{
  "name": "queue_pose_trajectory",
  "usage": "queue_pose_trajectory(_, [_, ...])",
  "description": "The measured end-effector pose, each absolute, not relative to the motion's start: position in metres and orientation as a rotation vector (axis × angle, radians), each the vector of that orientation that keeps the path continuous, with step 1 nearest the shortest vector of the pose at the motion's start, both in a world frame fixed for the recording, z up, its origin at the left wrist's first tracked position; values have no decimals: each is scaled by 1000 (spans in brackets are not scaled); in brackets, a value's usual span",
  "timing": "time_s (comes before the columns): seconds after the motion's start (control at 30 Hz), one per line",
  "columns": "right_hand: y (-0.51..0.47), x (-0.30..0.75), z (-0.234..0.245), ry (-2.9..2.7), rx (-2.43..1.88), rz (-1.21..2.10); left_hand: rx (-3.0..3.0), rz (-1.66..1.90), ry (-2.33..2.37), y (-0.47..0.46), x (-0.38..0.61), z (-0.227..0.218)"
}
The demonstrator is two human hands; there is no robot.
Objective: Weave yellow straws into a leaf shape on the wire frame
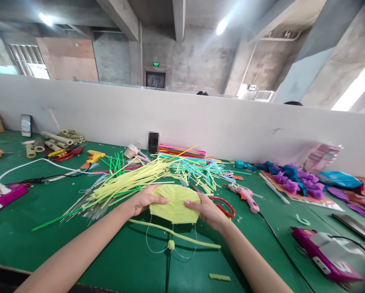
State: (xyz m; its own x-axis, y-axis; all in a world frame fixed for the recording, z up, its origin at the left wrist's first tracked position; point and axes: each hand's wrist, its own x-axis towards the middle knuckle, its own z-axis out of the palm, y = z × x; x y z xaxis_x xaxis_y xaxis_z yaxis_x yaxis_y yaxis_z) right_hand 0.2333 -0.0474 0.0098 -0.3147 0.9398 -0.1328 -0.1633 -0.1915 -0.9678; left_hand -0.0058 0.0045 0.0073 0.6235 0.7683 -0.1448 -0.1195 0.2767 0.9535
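You hold the ribbed yellow piece (174, 207) above the green table (121, 260), just left of the red scissors handle (232, 213), with the fingers (160, 200) of your left hand (144, 200) and right hand (211, 211) pinched on its opposite edges; the pink glue gun (245, 195) lies right of that handle, the yellow strips (133, 177) left of and beyond it

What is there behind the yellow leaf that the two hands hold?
Beyond the leaf lies a heap of yellow strips. Red-handled scissors show beside the right hand, partly covered. Whatever lies directly behind the leaf is hidden.
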Motion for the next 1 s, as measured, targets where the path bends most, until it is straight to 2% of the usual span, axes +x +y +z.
queue_pose_trajectory(0.13, [-43,235,5,-1286,-1134,1499,1270,669,752,13,-9,3])
queue_pose_trajectory(0.3, [-31,256,2,-1532,-1484,756,2034,811,1154,24,-36,18])
queue_pose_trajectory(0.37, [-31,266,11,-1670,-1541,494,2216,605,1150,25,-50,29])
queue_pose_trajectory(0.43, [-38,275,26,-1843,-1606,399,2204,222,1009,25,-59,35])
queue_pose_trajectory(0.5, [-49,281,40,-2055,-1696,579,2180,-17,945,24,-61,35])
queue_pose_trajectory(0.6, [-68,285,50,-2296,-1831,918,2178,-103,954,21,-57,28])
queue_pose_trajectory(0.7, [-79,285,46,-2336,-1959,864,2119,-125,906,17,-51,26])
queue_pose_trajectory(0.8, [-79,283,39,-2347,-1841,904,2032,-97,829,13,-47,30])
queue_pose_trajectory(1.0, [-72,276,34,-2065,-1425,1375,1916,70,715,7,-39,35])
